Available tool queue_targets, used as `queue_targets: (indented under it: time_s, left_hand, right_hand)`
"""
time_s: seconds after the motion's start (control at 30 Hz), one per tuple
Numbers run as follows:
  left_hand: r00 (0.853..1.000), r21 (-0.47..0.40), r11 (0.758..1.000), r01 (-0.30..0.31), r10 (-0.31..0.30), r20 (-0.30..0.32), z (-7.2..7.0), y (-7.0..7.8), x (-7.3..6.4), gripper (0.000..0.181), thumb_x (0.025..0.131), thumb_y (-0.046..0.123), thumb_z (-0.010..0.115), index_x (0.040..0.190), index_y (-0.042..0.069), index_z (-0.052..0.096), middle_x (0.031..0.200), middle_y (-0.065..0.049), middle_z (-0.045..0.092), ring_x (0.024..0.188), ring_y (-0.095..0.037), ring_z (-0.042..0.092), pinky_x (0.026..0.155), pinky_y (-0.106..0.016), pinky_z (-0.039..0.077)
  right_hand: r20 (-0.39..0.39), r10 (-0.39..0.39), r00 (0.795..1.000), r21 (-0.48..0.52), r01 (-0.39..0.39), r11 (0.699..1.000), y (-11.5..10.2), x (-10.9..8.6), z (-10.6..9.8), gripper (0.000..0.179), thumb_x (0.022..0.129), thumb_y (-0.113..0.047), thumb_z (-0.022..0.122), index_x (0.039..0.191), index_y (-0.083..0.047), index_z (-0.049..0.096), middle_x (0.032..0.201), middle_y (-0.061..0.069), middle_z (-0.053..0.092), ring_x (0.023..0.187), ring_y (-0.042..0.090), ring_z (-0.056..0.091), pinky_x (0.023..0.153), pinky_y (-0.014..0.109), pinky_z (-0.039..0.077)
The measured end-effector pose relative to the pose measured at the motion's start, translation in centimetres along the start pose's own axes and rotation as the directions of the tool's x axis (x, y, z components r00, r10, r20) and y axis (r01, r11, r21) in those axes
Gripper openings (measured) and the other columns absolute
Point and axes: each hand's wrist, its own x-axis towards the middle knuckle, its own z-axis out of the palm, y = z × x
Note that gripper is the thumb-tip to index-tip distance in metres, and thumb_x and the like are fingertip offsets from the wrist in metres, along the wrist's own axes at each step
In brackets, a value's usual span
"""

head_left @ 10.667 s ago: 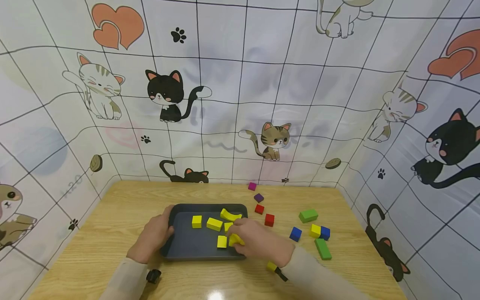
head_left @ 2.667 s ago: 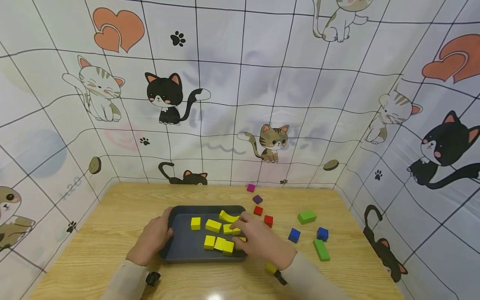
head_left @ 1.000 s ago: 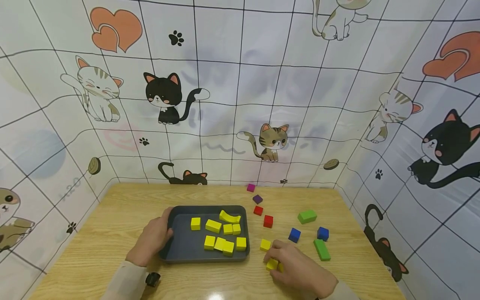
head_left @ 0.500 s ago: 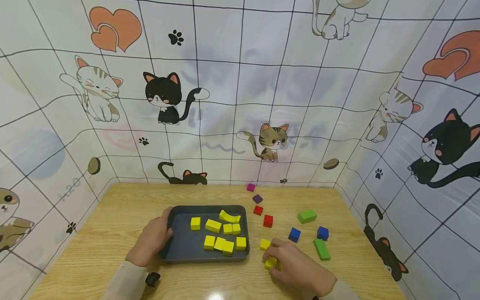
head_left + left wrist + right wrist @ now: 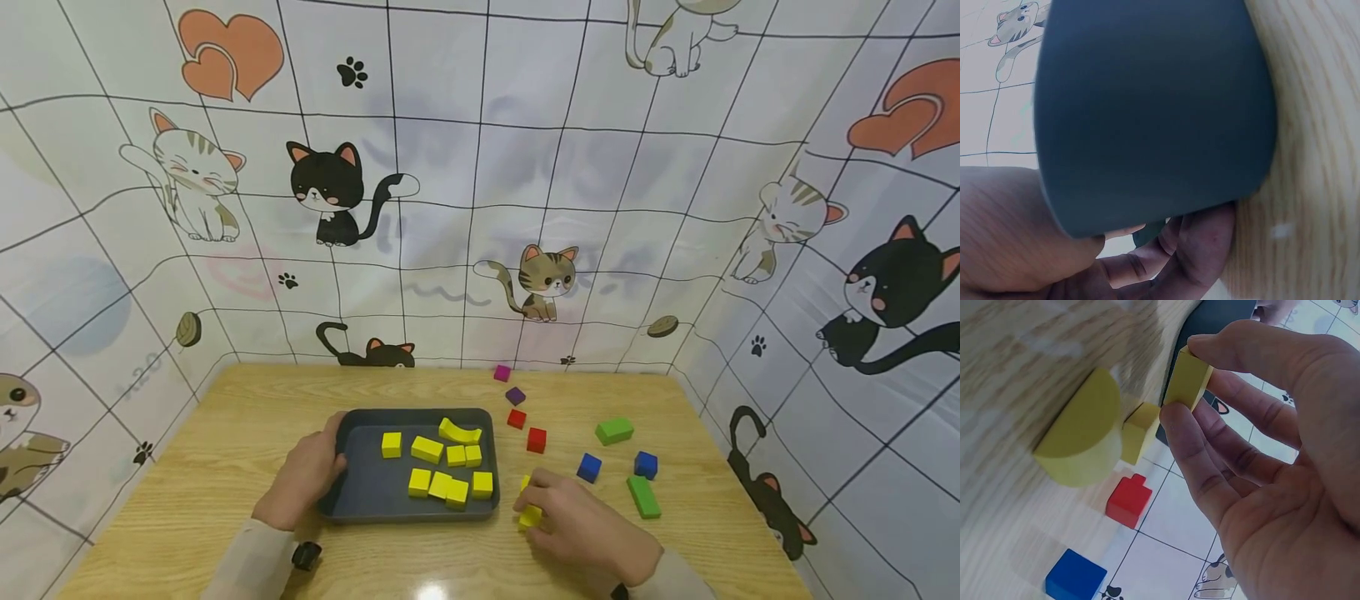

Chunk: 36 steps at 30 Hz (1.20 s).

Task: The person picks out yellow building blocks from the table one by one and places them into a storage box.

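Note:
My left hand (image 5: 306, 473) grips the left end of a dark grey tray (image 5: 367, 502), thumb at the rim. In the left wrist view its fingers (image 5: 1205, 240) curl against the tray's outer wall (image 5: 1154, 125). Several yellow blocks, among them a curved one (image 5: 459, 432), lie in the tray. Right of the tray, my right hand (image 5: 581, 518) pinches a small yellow block (image 5: 1186, 378) between thumb and fingertips. Near it in the right wrist view are a yellow half-round block (image 5: 1079, 440) and another yellow block (image 5: 1139, 433) on the table. The right hand partly hides these in the head view.
On the wooden table (image 5: 262, 392) to the right lie two blue cubes (image 5: 589, 467), two green blocks (image 5: 643, 497) and two red cubes (image 5: 536, 440). Purple (image 5: 515, 396) and magenta (image 5: 502, 373) blocks lie farther back. A cat-print sheet (image 5: 450, 250) walls in the table.
Since the oldest frame, more yellow blocks lie in the tray, and the yellow one beside the right blue cube is gone. Lately my right hand has shifted left towards the tray with its block.

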Motion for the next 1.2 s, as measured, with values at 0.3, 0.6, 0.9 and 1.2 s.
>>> queue_targets:
  time_s: [0.3, 0.6, 0.9, 1.2]
  left_hand:
    - [1.000, -0.003, 1.000, 0.000, 0.000, -0.007, 0.2, -0.1, 0.1, 0.073, 0.102, -0.001, 0.075, 0.167, -0.011, 0.044, 0.105, -0.029, 0.079, 0.080, -0.030, 0.070, 0.073, -0.052, 0.061]
    - [1.000, 0.001, 1.000, -0.001, 0.001, -0.009, 0.2, 0.0, 0.0, 0.073, 0.102, -0.001, 0.076, 0.167, -0.011, 0.044, 0.107, -0.030, 0.080, 0.083, -0.031, 0.073, 0.077, -0.054, 0.063]
    - [1.000, 0.003, 1.000, -0.021, 0.021, -0.021, 0.1, -0.1, -0.1, 0.072, 0.101, -0.001, 0.075, 0.166, -0.012, 0.044, 0.099, -0.026, 0.078, 0.075, -0.027, 0.065, 0.069, -0.049, 0.058]
    - [1.000, 0.006, 1.000, -0.013, 0.013, -0.021, 0.2, 0.0, -0.1, 0.072, 0.102, -0.001, 0.076, 0.166, -0.010, 0.044, 0.104, -0.029, 0.079, 0.079, -0.029, 0.069, 0.071, -0.051, 0.060]
  right_hand:
    - [0.030, 0.028, 0.999, 0.004, -0.028, 1.000, -1.4, 1.0, -0.5, 0.030, 0.096, -0.017, 0.093, 0.124, -0.025, 0.088, 0.118, -0.010, 0.073, 0.091, -0.001, 0.056, 0.081, 0.019, 0.058]
    - [0.049, 0.019, 0.999, -0.004, -0.019, 1.000, -2.0, 1.4, -0.6, 0.028, 0.097, -0.018, 0.094, 0.122, -0.030, 0.088, 0.120, -0.011, 0.073, 0.097, -0.002, 0.059, 0.089, 0.022, 0.062]
    - [0.042, -0.002, 0.999, 0.004, 0.002, 1.000, -2.5, 1.3, -1.0, 0.027, 0.099, -0.020, 0.093, 0.123, -0.029, 0.088, 0.120, -0.011, 0.072, 0.098, -0.003, 0.059, 0.090, 0.021, 0.062]
    - [0.038, -0.017, 0.999, -0.015, 0.018, 1.000, -4.0, 1.9, -1.9, 0.028, 0.100, -0.020, 0.094, 0.126, -0.026, 0.087, 0.123, -0.010, 0.074, 0.099, -0.002, 0.061, 0.092, 0.022, 0.063]
